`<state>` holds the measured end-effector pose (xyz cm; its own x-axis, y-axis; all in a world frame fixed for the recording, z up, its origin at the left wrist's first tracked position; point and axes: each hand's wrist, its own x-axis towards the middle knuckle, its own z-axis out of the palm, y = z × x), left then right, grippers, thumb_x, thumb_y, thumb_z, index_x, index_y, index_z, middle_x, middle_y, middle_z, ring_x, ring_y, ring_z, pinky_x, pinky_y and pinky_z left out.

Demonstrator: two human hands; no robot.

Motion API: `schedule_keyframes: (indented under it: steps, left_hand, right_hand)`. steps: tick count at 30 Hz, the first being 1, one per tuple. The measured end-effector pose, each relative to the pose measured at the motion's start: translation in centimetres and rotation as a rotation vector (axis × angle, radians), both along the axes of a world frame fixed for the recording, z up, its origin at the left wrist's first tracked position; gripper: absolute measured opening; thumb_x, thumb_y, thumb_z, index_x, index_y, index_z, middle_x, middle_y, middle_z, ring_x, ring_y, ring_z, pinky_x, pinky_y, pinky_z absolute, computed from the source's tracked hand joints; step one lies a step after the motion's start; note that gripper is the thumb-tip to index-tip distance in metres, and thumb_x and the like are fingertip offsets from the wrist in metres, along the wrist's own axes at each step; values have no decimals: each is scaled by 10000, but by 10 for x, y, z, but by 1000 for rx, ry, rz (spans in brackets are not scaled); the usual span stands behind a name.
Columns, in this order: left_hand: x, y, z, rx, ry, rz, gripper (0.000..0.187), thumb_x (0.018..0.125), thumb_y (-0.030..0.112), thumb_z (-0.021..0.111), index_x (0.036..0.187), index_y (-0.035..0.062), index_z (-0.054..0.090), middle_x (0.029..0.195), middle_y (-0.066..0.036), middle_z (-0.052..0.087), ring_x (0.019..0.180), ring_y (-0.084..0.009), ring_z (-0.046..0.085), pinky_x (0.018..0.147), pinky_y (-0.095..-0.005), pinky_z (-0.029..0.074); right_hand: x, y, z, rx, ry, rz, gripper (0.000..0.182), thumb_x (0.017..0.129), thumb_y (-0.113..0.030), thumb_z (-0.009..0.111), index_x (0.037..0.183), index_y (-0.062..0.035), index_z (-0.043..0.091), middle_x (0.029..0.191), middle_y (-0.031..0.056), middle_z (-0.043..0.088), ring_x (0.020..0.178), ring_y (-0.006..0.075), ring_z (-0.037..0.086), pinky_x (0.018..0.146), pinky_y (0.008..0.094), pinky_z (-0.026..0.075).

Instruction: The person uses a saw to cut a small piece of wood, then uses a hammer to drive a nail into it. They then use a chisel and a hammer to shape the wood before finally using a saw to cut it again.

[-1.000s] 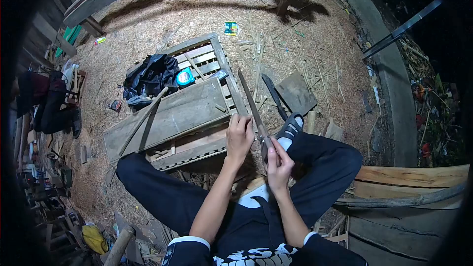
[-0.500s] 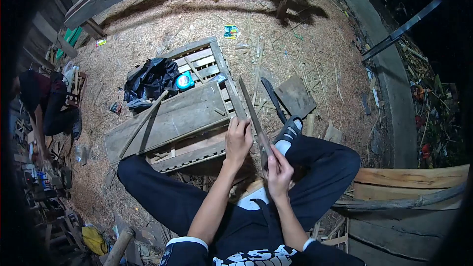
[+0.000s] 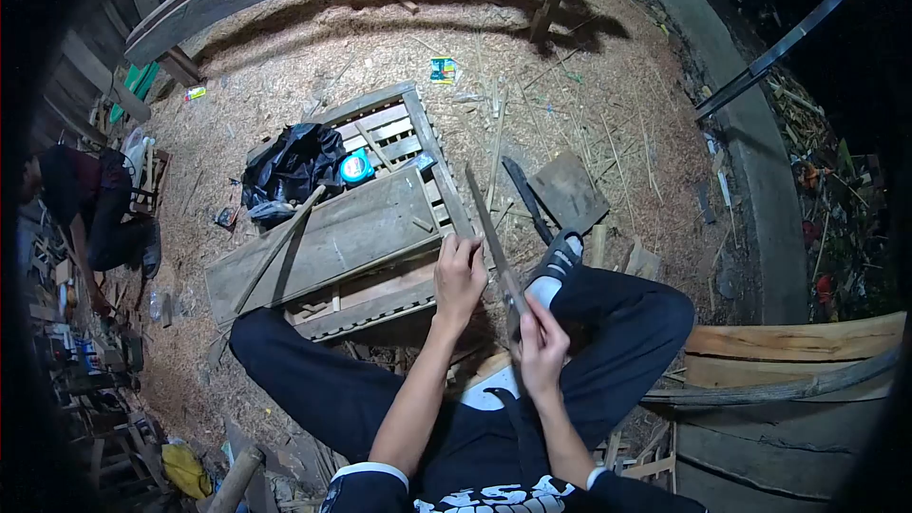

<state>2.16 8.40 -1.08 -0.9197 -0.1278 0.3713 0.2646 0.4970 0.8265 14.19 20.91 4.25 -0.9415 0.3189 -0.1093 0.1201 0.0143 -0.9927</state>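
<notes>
Near the middle of the view, a long narrow blade (image 3: 496, 245) slants up and to the left, its pointed end beside the wooden crate. My right hand (image 3: 542, 350) is closed round its lower part. Just left of the blade, my left hand (image 3: 461, 275) is closed with the fingers curled; what it holds, if anything, is too small to make out. Ahead of my left hand lies the slatted crate (image 3: 429, 138) with a grey board (image 3: 351, 228) across it. A dark machete-like tool (image 3: 526, 195) rests on the ground by my foot.
On the crate are a black plastic bag (image 3: 293, 163), a teal tape measure (image 3: 356, 167) and a thin stick (image 3: 275, 252). A square board (image 3: 568, 192) lies beyond my sandal. Another person (image 3: 100, 199) crouches at the left. Planks (image 3: 788, 361) stand at the right.
The blade and my right hand have shifted slightly downward. My left hand stays almost in place, still closed. The view has tilted a little.
</notes>
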Motion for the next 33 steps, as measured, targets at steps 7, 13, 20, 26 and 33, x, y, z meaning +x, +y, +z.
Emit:
schedule_keyframes:
  steps: [7, 13, 20, 26, 33]
  left_hand:
    - [1, -2, -4, 19, -29, -16, 159, 881, -15, 655, 1037, -17, 685, 917, -194, 578, 869, -402, 626, 753, -473, 512]
    - [7, -5, -2, -1, -53, -48, 175, 883, -17, 660, 1055, -16, 692, 919, -189, 580, 873, -394, 629, 752, -469, 508]
    - [2, -2, -2, 37, -9, -11, 128, 889, -3, 682, 1016, -15, 695, 869, -178, 558, 797, -366, 615, 711, -455, 501]
    - [3, -5, -1, 69, -21, -10, 143, 885, 6, 701, 1027, -7, 712, 831, -158, 557, 743, -325, 608, 675, -434, 498]
    - [3, -5, 2, 54, -12, -1, 157, 864, 9, 718, 1021, 0, 725, 826, -153, 569, 746, -317, 615, 671, -424, 507]
  right_hand:
    - [-24, -4, 3, 49, -50, 31, 429, 1047, -183, 607, 1337, 132, 605, 1279, 223, 691, 1198, 227, 656, 1017, 327, 508]
    - [-28, 1, 4, 51, -108, 23, 385, 1046, -168, 598, 1315, 104, 640, 1263, 192, 702, 1124, 212, 680, 958, 327, 540]
    - [-24, 8, 18, -55, -45, -97, 392, 1056, -171, 590, 1344, 92, 621, 1133, 112, 716, 821, 75, 627, 703, 220, 505]
    - [-21, -6, -4, -5, -27, -75, 388, 1050, -161, 595, 1326, 111, 628, 1264, 194, 700, 1163, 207, 661, 1001, 319, 509]
    - [-18, -8, -6, -40, -53, -73, 388, 1053, -151, 592, 1336, 113, 620, 1284, 204, 689, 1178, 219, 658, 1013, 329, 512]
